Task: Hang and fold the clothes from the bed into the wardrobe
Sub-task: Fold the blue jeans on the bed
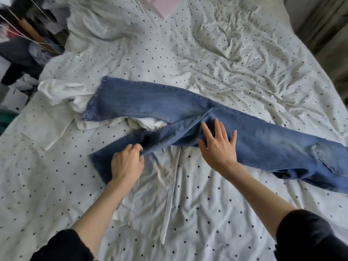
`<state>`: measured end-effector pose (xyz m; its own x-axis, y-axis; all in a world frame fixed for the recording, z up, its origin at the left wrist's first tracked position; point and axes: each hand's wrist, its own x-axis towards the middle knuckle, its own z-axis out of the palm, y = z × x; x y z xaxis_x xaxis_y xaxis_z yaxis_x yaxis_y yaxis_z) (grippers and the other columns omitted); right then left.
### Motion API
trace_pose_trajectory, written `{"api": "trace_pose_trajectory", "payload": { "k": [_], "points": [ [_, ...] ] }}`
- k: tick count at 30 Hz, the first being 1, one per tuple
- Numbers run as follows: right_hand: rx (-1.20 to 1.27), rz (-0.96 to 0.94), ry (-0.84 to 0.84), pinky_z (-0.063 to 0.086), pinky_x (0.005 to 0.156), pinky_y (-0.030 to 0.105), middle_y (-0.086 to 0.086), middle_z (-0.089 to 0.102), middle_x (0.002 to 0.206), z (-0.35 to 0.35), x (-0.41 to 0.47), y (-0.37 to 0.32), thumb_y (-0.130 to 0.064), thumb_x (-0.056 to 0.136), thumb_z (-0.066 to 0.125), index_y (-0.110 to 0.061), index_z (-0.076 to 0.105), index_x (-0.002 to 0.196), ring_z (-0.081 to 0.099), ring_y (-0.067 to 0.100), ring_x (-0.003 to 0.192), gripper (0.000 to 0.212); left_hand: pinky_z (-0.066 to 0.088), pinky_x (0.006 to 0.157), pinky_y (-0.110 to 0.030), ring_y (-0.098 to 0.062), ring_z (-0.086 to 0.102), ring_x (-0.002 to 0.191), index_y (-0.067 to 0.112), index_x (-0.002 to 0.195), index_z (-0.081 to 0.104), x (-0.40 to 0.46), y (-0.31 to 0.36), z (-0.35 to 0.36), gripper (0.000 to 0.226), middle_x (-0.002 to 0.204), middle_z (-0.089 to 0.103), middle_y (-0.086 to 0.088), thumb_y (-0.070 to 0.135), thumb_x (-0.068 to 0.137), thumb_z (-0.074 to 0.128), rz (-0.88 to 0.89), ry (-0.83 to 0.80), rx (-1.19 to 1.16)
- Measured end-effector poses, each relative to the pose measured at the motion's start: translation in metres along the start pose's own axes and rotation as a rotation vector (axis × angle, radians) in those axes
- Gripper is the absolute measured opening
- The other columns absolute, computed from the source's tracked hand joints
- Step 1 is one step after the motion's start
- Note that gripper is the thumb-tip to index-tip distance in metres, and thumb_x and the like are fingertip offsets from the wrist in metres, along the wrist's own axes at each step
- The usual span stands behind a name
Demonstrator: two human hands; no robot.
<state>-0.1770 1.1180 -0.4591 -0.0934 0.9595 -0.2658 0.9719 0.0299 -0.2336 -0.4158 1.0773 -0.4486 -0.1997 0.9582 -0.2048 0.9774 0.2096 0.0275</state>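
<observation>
A: Entry, single head view. Blue jeans [188, 113] lie spread across the bed [235, 59], running from the centre left of the frame to the right edge. Waist end with a back pocket sits at the right; both leg hems point left.

B: Legs together?

A: No. The upper leg lies flat, hem at centre left. The lower leg is bunched and angled toward the lower left, partly in shadow.

B: Left hand?

A: Left hand [127, 162] at lower centre, fingers curled and pinching the edge of the lower leg near its hem.

B: Right hand?

A: Right hand [218, 146] just right of centre, fingers spread wide and straight, palm pressing flat on the denim around the thigh (nothing gripped).

B: Anything under the jeans?

A: A white garment [64, 91] lies crumpled at centre left, partly beneath the upper leg; white cloth also shows in the gap between the legs. Bedding is white with small dark dots, heavily creased at upper right.

B: Surroundings?

A: Dark cluttered items [24, 34] at upper left, blurred; cannot identify them. Black sleeves [308, 236] at the bottom corners.
</observation>
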Motion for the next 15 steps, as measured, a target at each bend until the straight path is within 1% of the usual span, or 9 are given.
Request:
{"api": "trace_pose_trajectory", "payload": {
  "k": [3, 4, 6, 8, 9, 12, 14, 15],
  "points": [
    [0.004, 0.039, 0.009, -0.002, 0.113, 0.059, 0.008, 0.002, 0.159, -0.007, 0.007, -0.038, -0.044, 0.100, 0.027, -0.028, 0.019, 0.149, -0.002, 0.023, 0.146, 0.052, 0.041, 0.072, -0.035, -0.033, 0.059, 0.102, 0.019, 0.111, 0.061, 0.037, -0.031, -0.057, 0.020, 0.113, 0.063, -0.011, 0.018, 0.095, 0.048, 0.029, -0.051, 0.031],
    [0.031, 0.056, 0.015, -0.001, 0.113, 0.059, 0.006, 0.003, 0.159, -0.011, 0.012, -0.053, -0.044, 0.100, 0.026, -0.028, 0.020, 0.149, -0.001, 0.022, 0.147, 0.052, 0.041, 0.073, -0.034, -0.034, 0.058, 0.104, 0.020, 0.111, 0.062, 0.052, -0.038, -0.078, 0.022, 0.114, 0.062, -0.012, 0.017, 0.095, 0.048, 0.060, -0.063, 0.067],
    [0.103, 0.104, 0.008, 0.001, 0.114, 0.057, 0.005, 0.004, 0.160, -0.020, 0.022, -0.072, -0.046, 0.100, 0.025, -0.029, 0.020, 0.149, 0.001, 0.021, 0.147, 0.052, 0.040, 0.080, -0.034, -0.033, 0.056, 0.110, 0.023, 0.116, 0.061, 0.081, -0.037, -0.111, 0.027, 0.120, 0.060, -0.011, 0.015, 0.095, 0.046, 0.132, -0.080, 0.137],
    [0.162, 0.150, -0.022, 0.001, 0.114, 0.056, 0.004, 0.003, 0.160, -0.026, 0.027, -0.082, -0.047, 0.100, 0.025, -0.030, 0.017, 0.150, 0.000, 0.021, 0.147, 0.053, 0.036, 0.086, -0.033, -0.029, 0.054, 0.113, 0.025, 0.120, 0.058, 0.106, -0.030, -0.138, 0.031, 0.121, 0.059, -0.008, 0.012, 0.095, 0.046, 0.227, -0.042, 0.192],
    [0.185, 0.170, -0.028, 0.002, 0.114, 0.056, 0.004, 0.001, 0.160, -0.029, 0.030, -0.086, -0.047, 0.100, 0.025, -0.030, 0.015, 0.150, -0.001, 0.022, 0.147, 0.054, 0.033, 0.087, -0.033, -0.027, 0.054, 0.112, 0.025, 0.120, 0.058, 0.120, -0.026, -0.150, 0.032, 0.119, 0.060, -0.006, 0.010, 0.094, 0.045, 0.275, 0.006, 0.208],
    [0.230, 0.198, -0.015, 0.004, 0.115, 0.057, 0.005, -0.001, 0.160, -0.038, 0.049, -0.091, -0.048, 0.100, 0.025, -0.030, 0.011, 0.151, -0.004, 0.023, 0.147, 0.056, 0.026, 0.082, -0.031, -0.024, 0.054, 0.106, 0.026, 0.115, 0.060, 0.162, -0.014, -0.171, 0.031, 0.112, 0.062, -0.003, 0.008, 0.093, 0.045, 0.366, 0.154, 0.233],
    [0.247, 0.220, -0.024, 0.004, 0.114, 0.058, 0.004, -0.004, 0.160, -0.038, 0.069, -0.090, -0.048, 0.100, 0.024, -0.030, 0.010, 0.151, -0.005, 0.024, 0.146, 0.056, 0.027, 0.084, -0.032, -0.024, 0.054, 0.106, 0.025, 0.114, 0.060, 0.192, -0.008, -0.168, 0.028, 0.112, 0.063, -0.003, 0.011, 0.095, 0.045, 0.390, 0.185, 0.244],
    [0.254, 0.229, -0.034, 0.004, 0.114, 0.058, 0.003, -0.005, 0.160, -0.036, 0.079, -0.090, -0.049, 0.099, 0.024, -0.031, 0.009, 0.151, -0.006, 0.024, 0.146, 0.056, 0.028, 0.086, -0.033, -0.023, 0.054, 0.106, 0.025, 0.114, 0.061, 0.207, -0.005, -0.161, 0.027, 0.112, 0.063, -0.003, 0.012, 0.095, 0.045, 0.382, 0.166, 0.245]
  ]
}}
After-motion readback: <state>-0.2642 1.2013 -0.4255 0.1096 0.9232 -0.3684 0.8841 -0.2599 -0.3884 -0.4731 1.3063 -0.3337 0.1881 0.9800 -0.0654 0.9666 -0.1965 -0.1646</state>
